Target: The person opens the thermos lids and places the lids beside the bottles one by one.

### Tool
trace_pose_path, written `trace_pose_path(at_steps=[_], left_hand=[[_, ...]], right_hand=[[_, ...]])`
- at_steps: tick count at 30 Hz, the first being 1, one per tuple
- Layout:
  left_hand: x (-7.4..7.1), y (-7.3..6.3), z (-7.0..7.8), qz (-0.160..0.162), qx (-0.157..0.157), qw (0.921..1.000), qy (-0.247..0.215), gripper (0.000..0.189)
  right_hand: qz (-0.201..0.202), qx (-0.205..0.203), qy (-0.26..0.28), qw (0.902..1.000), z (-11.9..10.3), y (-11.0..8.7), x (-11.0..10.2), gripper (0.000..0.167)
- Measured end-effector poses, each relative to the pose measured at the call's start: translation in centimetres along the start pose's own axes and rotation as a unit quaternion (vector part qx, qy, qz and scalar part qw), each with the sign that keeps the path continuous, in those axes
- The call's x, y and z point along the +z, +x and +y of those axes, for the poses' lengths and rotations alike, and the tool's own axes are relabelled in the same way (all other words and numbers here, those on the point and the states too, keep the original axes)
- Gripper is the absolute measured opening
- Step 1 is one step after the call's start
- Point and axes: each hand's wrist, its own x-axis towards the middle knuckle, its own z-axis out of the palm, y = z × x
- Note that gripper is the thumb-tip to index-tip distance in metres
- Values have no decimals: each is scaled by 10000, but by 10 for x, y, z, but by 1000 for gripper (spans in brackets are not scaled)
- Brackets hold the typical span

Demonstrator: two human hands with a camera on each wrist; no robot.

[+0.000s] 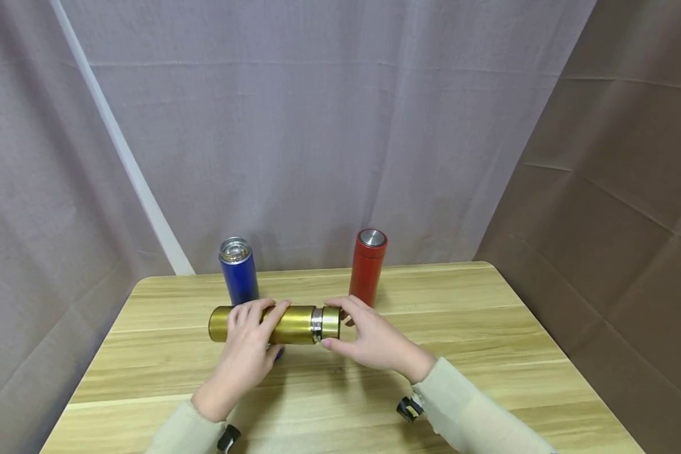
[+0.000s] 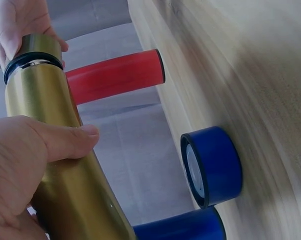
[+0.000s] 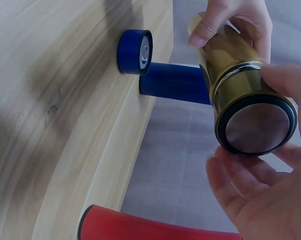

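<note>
A gold thermos bottle [image 1: 297, 325] is held sideways above the table. My left hand [image 1: 248, 343] grips its body from above, with the thumb across the near side in the left wrist view. At its right end, my right hand [image 1: 377, 337] holds the gold lid [image 1: 331, 323] between thumb and fingers. A silver neck band shows between lid and body; whether the lid is still threaded on, I cannot tell. Behind the left hand stands a blue thermos bottle [image 1: 240, 277] without its lid. The blue lid [image 3: 130, 51] sits on the table near that bottle, mostly hidden in the head view.
An upright red thermos bottle [image 1: 367, 271], its lid on, stands behind my right hand. All of this is over a light wooden table [image 1: 459, 384]. Grey curtains [image 1: 318, 139] hang behind the table's far edge, and a brown cloth [image 1: 618, 221] hangs at the right.
</note>
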Motion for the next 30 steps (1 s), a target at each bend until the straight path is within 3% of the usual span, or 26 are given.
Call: trace_pose_path(at_steps=[11,16,20,25,30], left_hand=[[-5,4,-6,7,-374,9993,-91,84],[-9,11,-5,159,-496,9981,-322,85],[-11,22,-1,442,-634,9950,-637,85],[-13,43,5,798,-776,9886,-1013,84],[-10,57,7,757,-1243,9762,-1609,83]], right_hand=[[416,105,-323,9986,4,-2,-4,66],[513,64,-273,9983,9,-2,-3,63],[609,188,44,9980,19,-2,2,63],[621,780,582,9933,38,-3,14,63],[546,882,785,9915,53,-4,30,65]])
